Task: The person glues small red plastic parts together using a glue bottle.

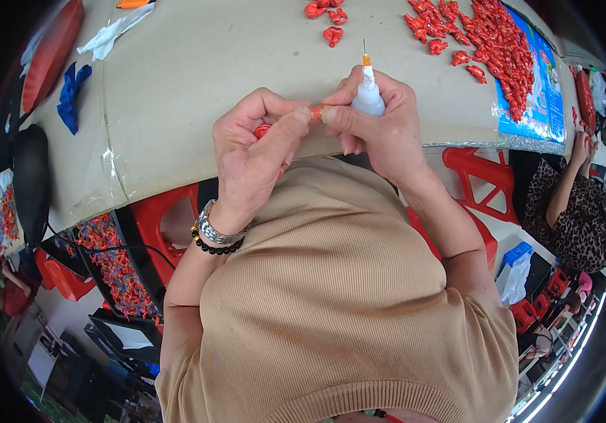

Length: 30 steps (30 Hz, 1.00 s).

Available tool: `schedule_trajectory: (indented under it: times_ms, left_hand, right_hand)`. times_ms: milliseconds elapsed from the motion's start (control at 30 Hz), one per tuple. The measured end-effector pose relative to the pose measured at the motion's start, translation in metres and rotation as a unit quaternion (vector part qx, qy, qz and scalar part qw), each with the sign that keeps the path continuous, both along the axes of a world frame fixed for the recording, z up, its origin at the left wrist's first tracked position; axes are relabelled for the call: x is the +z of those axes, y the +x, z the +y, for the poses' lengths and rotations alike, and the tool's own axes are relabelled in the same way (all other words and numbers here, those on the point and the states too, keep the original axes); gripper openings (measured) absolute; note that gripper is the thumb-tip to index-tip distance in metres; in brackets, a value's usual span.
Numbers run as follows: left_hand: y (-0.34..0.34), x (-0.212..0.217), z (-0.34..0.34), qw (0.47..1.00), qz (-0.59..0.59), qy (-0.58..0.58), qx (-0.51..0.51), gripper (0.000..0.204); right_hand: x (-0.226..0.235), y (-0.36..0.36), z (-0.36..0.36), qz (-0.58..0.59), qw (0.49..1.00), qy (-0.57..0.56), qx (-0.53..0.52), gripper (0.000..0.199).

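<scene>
My left hand (252, 144) and my right hand (386, 130) meet above the near edge of the table. A small red piece with gold marks (316, 113) is pinched between both thumbs and fingertips. Another red piece (261, 131) shows within the curled fingers of my left hand; its shape is partly hidden. In my right hand a small translucent squeeze bottle (368, 100) stands upright between thumb and fingers. Its orange collar carries a thin needle tip that points away from me.
Small red figures form a heap (500, 53) at the far right, partly on a blue printed sheet (546, 99). Several more red figures (332, 35) lie far ahead. Leftward are a blue cloth (73, 95), a white tissue (116, 32) and a red tray (50, 56). A person (571, 204) sits at right.
</scene>
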<state>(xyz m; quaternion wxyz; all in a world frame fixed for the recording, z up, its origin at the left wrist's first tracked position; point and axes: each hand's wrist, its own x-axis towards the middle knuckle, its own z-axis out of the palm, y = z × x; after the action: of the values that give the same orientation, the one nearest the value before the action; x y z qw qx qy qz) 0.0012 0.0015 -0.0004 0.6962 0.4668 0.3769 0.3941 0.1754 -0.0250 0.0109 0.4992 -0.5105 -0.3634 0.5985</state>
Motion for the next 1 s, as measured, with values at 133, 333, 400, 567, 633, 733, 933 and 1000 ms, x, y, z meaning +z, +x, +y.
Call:
schedule_trajectory:
  times_ms: [133,333,400,567,633,733,933,1000]
  left_hand:
    - [0.0,0.001,0.0,1.0,-0.004,-0.008,0.005,0.009]
    - [-0.003,0.003,0.0,1.0,-0.016,-0.017,0.008,0.009]
    - [-0.003,0.004,0.0,1.0,-0.017,-0.021,0.012,0.009]
    - [-0.003,0.004,0.0,0.999,-0.016,-0.034,0.023,0.01]
    - [-0.003,0.005,-0.001,0.998,-0.025,-0.043,0.026,0.01]
    - [-0.001,0.007,0.0,0.998,-0.032,-0.055,0.028,0.012]
    - [-0.002,0.013,0.001,0.996,-0.068,-0.055,0.025,0.026]
    - [-0.007,0.014,0.006,0.993,-0.098,-0.067,0.014,0.031]
  right_hand:
    - [-0.001,-0.002,0.0,-0.002,1.0,0.001,-0.003,0.009]
    - [-0.001,-0.005,-0.001,-0.002,1.0,-0.005,-0.004,0.009]
    - [-0.001,-0.006,-0.001,0.0,1.0,-0.007,-0.003,0.01]
    - [0.001,-0.007,0.0,0.001,1.0,-0.023,-0.006,0.011]
    - [0.003,-0.006,0.001,0.005,1.0,-0.027,-0.006,0.011]
    - [0.006,-0.006,0.001,0.018,0.999,-0.03,-0.017,0.011]
    - [0.012,0.006,0.0,0.011,0.996,-0.019,-0.082,0.008]
    - [0.013,0.021,0.001,-0.007,0.993,-0.002,-0.116,0.007]
